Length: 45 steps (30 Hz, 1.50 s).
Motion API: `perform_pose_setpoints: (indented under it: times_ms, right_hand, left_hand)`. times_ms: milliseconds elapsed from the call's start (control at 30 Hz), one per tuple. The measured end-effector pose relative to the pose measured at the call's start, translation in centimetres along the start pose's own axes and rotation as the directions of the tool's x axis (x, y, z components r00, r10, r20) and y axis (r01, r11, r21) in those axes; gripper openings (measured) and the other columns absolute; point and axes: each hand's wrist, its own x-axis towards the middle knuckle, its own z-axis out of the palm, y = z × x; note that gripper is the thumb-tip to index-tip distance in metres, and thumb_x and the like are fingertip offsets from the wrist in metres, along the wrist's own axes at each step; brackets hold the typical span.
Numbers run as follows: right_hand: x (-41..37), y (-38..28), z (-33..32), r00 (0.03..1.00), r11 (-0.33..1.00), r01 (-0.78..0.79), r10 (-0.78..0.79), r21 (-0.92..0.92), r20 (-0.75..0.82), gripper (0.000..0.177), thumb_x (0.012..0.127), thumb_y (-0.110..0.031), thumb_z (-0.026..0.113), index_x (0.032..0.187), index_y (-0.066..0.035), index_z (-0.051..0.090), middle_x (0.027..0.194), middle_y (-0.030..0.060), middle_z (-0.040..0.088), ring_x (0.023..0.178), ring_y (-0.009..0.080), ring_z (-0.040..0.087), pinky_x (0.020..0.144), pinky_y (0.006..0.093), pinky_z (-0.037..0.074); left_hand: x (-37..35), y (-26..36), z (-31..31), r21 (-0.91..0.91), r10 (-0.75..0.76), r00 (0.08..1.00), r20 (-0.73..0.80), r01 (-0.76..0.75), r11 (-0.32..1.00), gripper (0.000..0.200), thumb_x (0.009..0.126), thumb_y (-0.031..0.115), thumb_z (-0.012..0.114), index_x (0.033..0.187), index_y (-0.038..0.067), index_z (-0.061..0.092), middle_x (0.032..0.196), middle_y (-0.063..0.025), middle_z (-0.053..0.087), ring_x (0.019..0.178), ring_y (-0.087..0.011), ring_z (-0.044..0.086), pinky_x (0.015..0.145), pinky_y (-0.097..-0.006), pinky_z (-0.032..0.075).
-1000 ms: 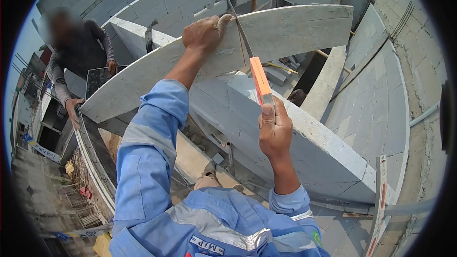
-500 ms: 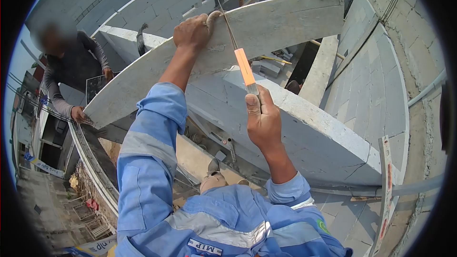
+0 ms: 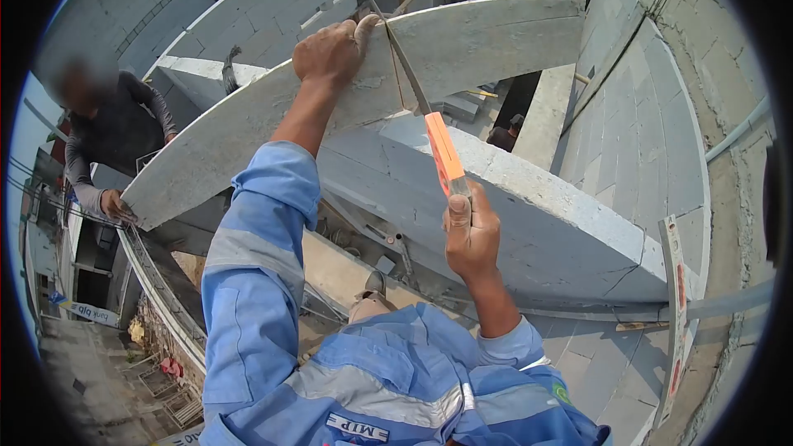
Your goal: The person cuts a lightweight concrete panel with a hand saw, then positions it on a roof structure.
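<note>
A long grey board (image 3: pixel 487 41) stands on edge across the view, resting over a white block wall. My left hand (image 3: pixel 329 51) is closed over its top edge, thumb pointing toward the blade. In my right hand (image 3: pixel 473 231) is a handsaw (image 3: pixel 403 62) with an orange and grey handle, gripped from below. The saw's blade slants up and left across the board's top edge, just right of my left thumb. A thin dark line (image 3: pixel 400 78) runs down the board's face beside the blade.
At left, another person (image 3: pixel 107 132) holds the board's lower end. A second person's head (image 3: pixel 516 122) shows in the gap behind the wall. The block wall (image 3: pixel 529 190) runs diagonally below the board. A spirit level (image 3: pixel 676 306) leans at right. A drop opens at lower left.
My right hand and the saw have moved down and to the right, drawing the blade back across the board's edge. My left hand keeps its grip. The head behind the wall shows more.
</note>
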Motion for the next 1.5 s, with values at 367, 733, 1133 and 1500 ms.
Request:
perform_pose_setpoints:
  times_ms: [367,733,1133,1500]
  right_hand:
    - [-1.5,0.0,-3.1,0.982,0.982,-0.177,0.181,0.061,-0.054,0.056,0.101,-0.048,0.045,0.115,0.006,0.056,0.060,-0.0009,0.045,0.053,0.0059,0.045,0.050,0.0238,0.041]
    - [3.4,-0.3,0.5,0.994,0.993,-0.092,0.087,0.075,0.070,0.058,0.102,-0.051,0.042,0.118,0.003,0.057,0.059,-0.0013,0.046,0.051,0.0058,0.044,0.048,0.0253,0.039]
    - [11.1,-0.1,6.0,0.999,0.999,0.004,-0.002,-0.038,0.050,0.050,0.102,-0.046,0.047,0.109,0.002,0.057,0.064,0.0123,0.054,0.055,0.0192,0.049,0.054,0.0370,0.043]
    - [14.0,0.3,7.7,0.996,0.999,-0.032,0.033,-0.015,0.083,0.053,0.101,-0.049,0.045,0.110,0.002,0.057,0.064,0.0112,0.053,0.058,0.0189,0.051,0.056,0.0362,0.043]
  left_hand:
    - [2.1,-1.7,2.1,0.006,-0.048,0.998,-0.033,0.049,0.999,0.070,0.097,0.066,0.025,0.084,0.015,0.072,0.083,-0.0111,0.072,0.077,-0.0296,0.071,0.060,-0.0431,0.054]
    - [2.6,-2.3,2.1,0.019,-0.012,0.998,-0.059,0.013,1.000,0.068,0.098,0.065,0.025,0.089,0.019,0.074,0.088,-0.0096,0.073,0.082,-0.0306,0.071,0.065,-0.0431,0.055]
    - [2.7,-1.4,1.0,0.052,0.001,0.998,-0.058,0.002,0.999,0.069,0.097,0.065,0.030,0.078,0.015,0.074,0.074,-0.0080,0.072,0.067,-0.0263,0.071,0.055,-0.0402,0.054]
    - [2.7,-0.9,0.9,0.072,0.008,0.994,-0.104,-0.001,0.997,0.067,0.096,0.066,0.032,0.075,0.016,0.071,0.073,-0.0065,0.071,0.065,-0.0258,0.070,0.053,-0.0379,0.053]
